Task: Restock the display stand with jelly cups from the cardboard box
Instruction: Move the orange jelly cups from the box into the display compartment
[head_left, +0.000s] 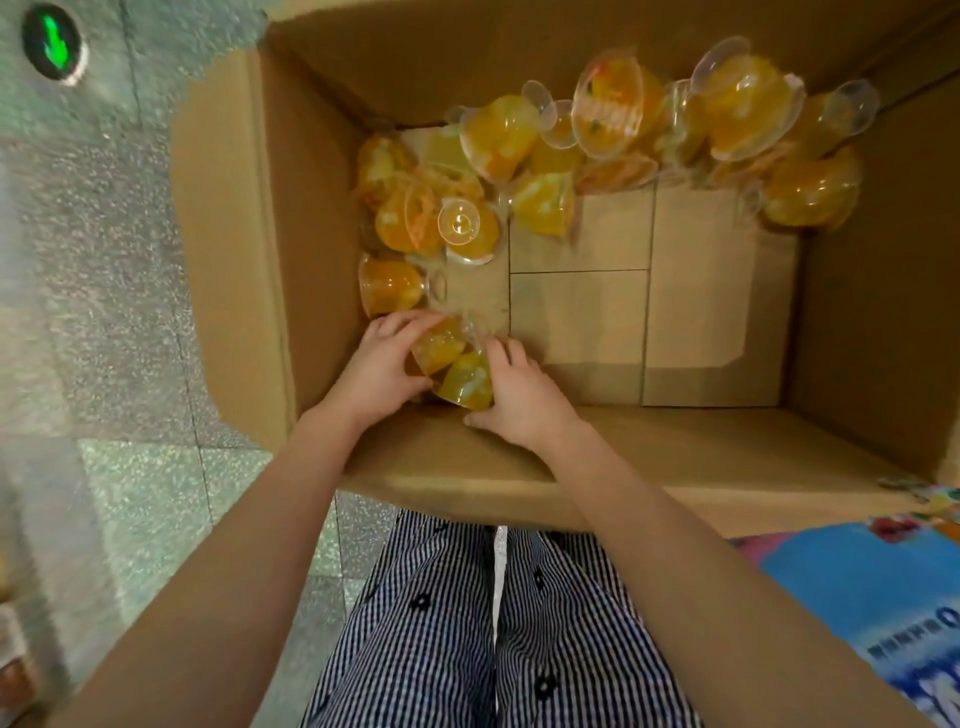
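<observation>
- The floor (130, 364) is speckled grey-green stone tile, showing along the left side and near the legs.
- A round dark marker (52, 44) with a green arrow sits in the floor at the far left.
- The cardboard box (234, 234) stands open, filling the middle and right; its left flap spreads out over the tiles.
- The box bottom (701, 312) carries orange jelly cups (748, 98) tumbled on their sides, heaped along the far wall and down the left wall to the near-left corner.
- A blue printed panel (883, 597) lies at the near right, just beside the box; whether it rests on the floor cannot be told.
</observation>
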